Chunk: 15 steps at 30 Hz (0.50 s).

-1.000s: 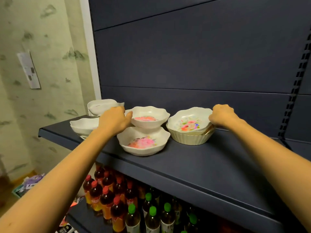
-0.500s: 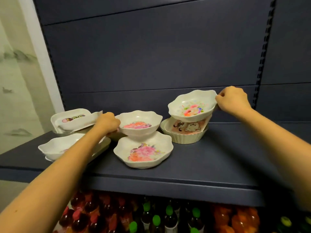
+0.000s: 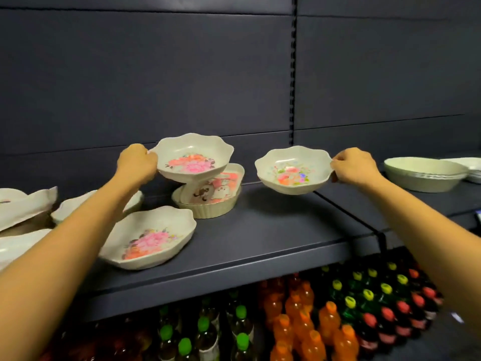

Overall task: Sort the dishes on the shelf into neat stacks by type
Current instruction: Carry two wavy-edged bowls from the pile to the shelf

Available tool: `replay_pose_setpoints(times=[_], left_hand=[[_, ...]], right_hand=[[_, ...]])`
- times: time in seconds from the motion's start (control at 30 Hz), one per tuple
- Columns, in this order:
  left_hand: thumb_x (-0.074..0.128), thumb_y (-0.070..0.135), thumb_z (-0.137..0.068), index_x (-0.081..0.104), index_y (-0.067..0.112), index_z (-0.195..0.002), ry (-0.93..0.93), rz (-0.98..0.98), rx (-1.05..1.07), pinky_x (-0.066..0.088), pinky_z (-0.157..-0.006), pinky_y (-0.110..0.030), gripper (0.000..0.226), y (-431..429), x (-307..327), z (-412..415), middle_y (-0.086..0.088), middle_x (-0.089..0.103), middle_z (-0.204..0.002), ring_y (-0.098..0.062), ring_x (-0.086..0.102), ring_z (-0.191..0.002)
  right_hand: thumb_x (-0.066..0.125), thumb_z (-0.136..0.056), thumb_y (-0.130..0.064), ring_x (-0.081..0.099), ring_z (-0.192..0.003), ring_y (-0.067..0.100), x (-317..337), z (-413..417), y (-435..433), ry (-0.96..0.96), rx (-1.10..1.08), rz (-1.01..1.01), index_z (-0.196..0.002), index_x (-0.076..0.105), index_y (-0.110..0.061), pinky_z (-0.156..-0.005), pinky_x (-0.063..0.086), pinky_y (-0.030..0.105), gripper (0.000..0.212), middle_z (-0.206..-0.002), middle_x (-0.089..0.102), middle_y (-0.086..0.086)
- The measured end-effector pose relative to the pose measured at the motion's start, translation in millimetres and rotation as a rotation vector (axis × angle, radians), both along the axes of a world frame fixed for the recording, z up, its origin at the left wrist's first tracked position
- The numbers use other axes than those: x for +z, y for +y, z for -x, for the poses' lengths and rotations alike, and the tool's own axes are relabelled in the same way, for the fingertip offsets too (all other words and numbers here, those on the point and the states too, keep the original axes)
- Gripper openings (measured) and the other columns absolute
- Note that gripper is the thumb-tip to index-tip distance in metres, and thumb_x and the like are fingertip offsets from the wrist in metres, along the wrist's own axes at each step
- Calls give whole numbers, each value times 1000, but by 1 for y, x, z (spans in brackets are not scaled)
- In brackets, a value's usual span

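Nearest, a scalloped cream bowl with pink flowers (image 3: 148,239) rests on the dark shelf (image 3: 260,238). These look light, stiff and slick, likely melamine; the rim is the best hold. Farther back, the left hand (image 3: 138,162) pinches a raised pink-flowered bowl (image 3: 194,158) by its rim, and the right hand (image 3: 354,166) pinches a mixed-flower bowl (image 3: 292,170) held clear of the shelf.

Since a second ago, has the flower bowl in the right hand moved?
Yes. The flower bowl in the right hand has come up off the ribbed dish and moved right of it.
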State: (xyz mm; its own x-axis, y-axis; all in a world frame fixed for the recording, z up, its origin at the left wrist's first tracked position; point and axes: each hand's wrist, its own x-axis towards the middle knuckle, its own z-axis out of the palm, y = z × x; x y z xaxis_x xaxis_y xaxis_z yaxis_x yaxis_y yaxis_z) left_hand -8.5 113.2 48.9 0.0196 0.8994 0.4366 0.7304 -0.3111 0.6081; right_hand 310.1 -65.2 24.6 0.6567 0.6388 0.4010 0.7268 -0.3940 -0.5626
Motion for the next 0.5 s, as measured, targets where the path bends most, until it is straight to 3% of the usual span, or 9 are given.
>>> replay_pose_setpoints(times=[0.1,0.23,0.33,0.4,0.43,0.5], left_hand=[[39,6,-87,51,-1,-73,14,-39,-101,35,-58,-33,19,-15,1,-44,-17,48,-65,-29,45,-64],[38,-1,-80,44,2,-57,-18,35,-251,27,-49,-24,23,-45,1,-111,-16,43,-53,-24,36,-48],[39,0,-83,56,-8,-73,-12,72,-303,36,-58,-36,21,-73,2,-169,-28,51,-74,-33,45,-61],[39,2,-85,60,-15,-90,-5,65,-334,44,-70,-44,27,-91,2,-209,-39,58,-94,-44,56,-81],[39,2,-85,60,-14,-87,-2,58,-360,44,-71,-44,26,-102,1,-227,-41,60,-100,-44,57,-83],[39,1,-83,53,-5,-75,-2,48,-418,37,-65,-36,18,-123,-3,-265,-39,58,-90,-34,49,-74]], right_hand=[[45,-84,-2,59,-74,28,-5,-24,-32,-2,-36,48,-65,67,-3,-59,42,27,29,-69,64,15],[48,-82,-1,60,-77,29,-12,-72,-81,-9,-71,70,-45,54,-14,-74,47,32,40,-52,56,5],[47,-81,-1,56,-64,27,-12,-113,-125,27,-105,69,-43,54,-12,-62,45,28,41,-38,54,-5],[47,-81,-1,55,-59,26,-12,-142,-156,49,-136,59,-43,55,-11,-61,44,28,41,-28,51,-6],[47,-82,-2,57,-62,28,-12,-156,-170,57,-149,51,-44,56,-10,-64,45,29,40,-32,54,-5],[48,-83,-4,61,-74,33,-13,-184,-199,62,-193,49,-49,58,-7,-73,48,33,36,-55,66,9]])
